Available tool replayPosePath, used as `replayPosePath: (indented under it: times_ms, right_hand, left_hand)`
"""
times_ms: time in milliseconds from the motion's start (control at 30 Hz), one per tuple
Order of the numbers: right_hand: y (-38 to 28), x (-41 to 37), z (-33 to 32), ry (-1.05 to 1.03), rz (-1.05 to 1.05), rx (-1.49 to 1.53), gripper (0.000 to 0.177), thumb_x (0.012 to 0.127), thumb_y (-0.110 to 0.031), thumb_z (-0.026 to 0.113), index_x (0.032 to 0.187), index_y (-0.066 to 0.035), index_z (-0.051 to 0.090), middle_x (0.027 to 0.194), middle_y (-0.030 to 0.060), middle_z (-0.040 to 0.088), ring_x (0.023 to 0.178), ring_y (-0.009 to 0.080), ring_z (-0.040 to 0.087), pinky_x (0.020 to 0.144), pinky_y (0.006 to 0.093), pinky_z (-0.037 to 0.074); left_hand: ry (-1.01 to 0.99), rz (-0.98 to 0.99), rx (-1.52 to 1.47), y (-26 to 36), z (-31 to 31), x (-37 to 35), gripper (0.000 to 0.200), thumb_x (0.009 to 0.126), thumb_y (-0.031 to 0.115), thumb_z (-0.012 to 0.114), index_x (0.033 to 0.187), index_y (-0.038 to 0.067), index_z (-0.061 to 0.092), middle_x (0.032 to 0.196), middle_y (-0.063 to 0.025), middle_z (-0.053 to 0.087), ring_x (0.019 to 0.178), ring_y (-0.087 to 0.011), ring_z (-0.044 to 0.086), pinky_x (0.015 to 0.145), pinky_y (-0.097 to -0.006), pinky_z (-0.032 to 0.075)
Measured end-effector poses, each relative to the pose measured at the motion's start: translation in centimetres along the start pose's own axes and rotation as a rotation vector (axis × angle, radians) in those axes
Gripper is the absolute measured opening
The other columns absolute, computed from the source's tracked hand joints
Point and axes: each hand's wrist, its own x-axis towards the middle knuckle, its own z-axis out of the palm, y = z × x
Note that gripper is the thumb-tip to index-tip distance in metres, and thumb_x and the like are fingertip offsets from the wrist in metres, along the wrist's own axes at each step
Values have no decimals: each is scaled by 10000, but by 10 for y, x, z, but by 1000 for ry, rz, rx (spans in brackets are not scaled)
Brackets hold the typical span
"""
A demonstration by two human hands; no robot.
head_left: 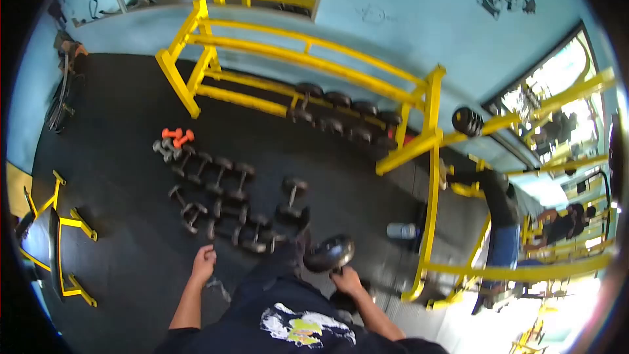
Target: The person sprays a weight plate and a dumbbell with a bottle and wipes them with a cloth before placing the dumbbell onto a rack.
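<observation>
My right hand (pixel 347 280) grips the handle of a large dark dumbbell (pixel 329 254), which hangs beside my right leg. Its shiny front head shows, while its rear head is partly hidden behind my hand and forearm. Off to the left, my left hand (pixel 205 261) is held out over the floor with its fingers curled in, and I see nothing in them. Ahead of my feet, several dumbbells lie in loose rows on the black floor, among them an upright-looking pair of heads on one dumbbell (pixel 293 198) and small orange dumbbells (pixel 178 136).
A yellow rack (pixel 308 59) stands along the blue wall, with several dumbbells (pixel 337 99) on its lower right shelf. A water bottle (pixel 401 231) is on the floor at right. A yellow-framed bench (pixel 56 242) stands at left. Other people (pixel 501 223) are among machines at right.
</observation>
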Motion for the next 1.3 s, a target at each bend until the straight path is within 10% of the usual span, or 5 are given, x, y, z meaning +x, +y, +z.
replayPosePath:
  times_ms: [100, 600, 1300]
  right_hand:
    - [13, 44, -32, 3, 24, 2, 555, 806, -428, 640, 1083, 53, 648, 1081, 316, 657, 1075, 457, 623, 945, 478, 488]
    - [-83, 237, -232, 29, -25, -73, 460, 814, -365, 667, 1066, 20, 669, 1021, 294, 680, 1021, 427, 653, 908, 464, 501]
    - [-370, 605, -231, -572, -550, -1092, 383, 791, -298, 691, 1073, -40, 673, 1083, 230, 679, 1048, 399, 642, 907, 490, 519]
  left_hand:
    - [9, -191, 54, 9, 26, 58, 371, 919, 74, 588, 1282, 13, 546, 881, -43, 665, 766, -122, 595, 717, -278, 496]
    - [-34, 81, 61, 230, 113, 222, 393, 951, 73, 562, 1338, 56, 494, 1256, -136, 594, 995, -192, 632, 883, -326, 508]
    - [268, -77, -115, 402, 131, 330, 447, 938, 103, 597, 1365, 42, 483, 1290, -196, 601, 1122, -308, 628, 951, -393, 489]
